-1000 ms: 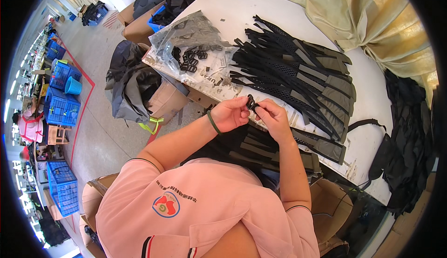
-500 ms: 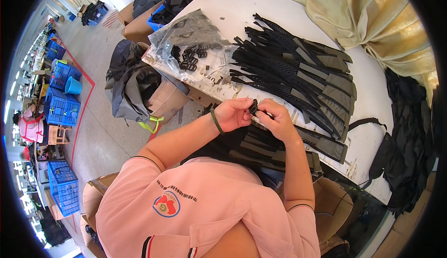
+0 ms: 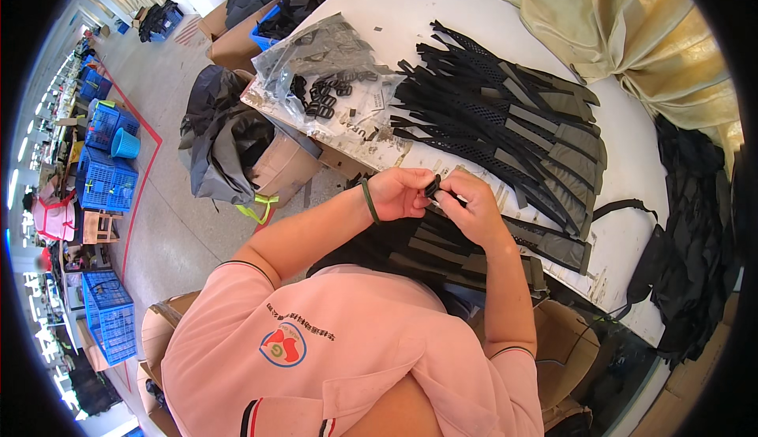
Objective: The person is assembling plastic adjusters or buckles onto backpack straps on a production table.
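Both hands are meeting at the near edge of the white table, just above the person's lap. Left hand is closing its fingertips on a small black buckle, pinching it from the left side; a green band is circling that wrist. Right hand is curling around from the right, its thumb and forefinger pressing on the same buckle and on the end of a black strap that is running down and away under the palm toward the lap. The buckle is sitting between the two sets of fingertips, equally near to each, with the strap's long axis trailing toward the lower right. Beyond the hands, a fanned stack of black mesh straps with grey patches is lying across the table, and a clear plastic bag of loose black buckles is resting farther to the left.
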{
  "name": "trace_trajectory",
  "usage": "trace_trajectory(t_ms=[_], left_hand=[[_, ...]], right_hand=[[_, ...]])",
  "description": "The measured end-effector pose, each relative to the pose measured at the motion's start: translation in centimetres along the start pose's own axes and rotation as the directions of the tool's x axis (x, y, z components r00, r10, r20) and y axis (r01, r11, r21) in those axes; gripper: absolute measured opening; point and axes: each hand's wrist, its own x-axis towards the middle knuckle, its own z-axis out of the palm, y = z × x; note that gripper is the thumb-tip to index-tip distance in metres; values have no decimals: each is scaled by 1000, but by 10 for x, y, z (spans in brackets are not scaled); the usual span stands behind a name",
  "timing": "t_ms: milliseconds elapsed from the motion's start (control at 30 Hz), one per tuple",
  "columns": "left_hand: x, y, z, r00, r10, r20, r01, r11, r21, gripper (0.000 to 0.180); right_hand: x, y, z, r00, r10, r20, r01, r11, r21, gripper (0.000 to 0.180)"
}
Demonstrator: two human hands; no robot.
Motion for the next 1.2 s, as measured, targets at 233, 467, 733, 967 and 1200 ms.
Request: trace_trajectory(t_ms=[233,467,733,967,1200], left_hand=[[-3,6,6,991,129,-32,-126,988,87,10],[-4,9,15,947,275,-164,-245,952,183,9],[0,5,39,831,485,-271,-319,816,482,16],[5,4,30,746,658,-100,-451,610,651,12],[1,1,36,730,683,-17,-469,519,715,9]], right_hand=[[-2,-5,13,979,-71,-191,13,957,-290,4],[4,-6,21,916,281,-285,-134,887,442,12],[8,4,18,877,-319,-360,126,874,-469,16],[1,-2,22,905,346,-246,-154,809,568,17],[-1,9,18,839,529,-126,-301,645,702,28]])
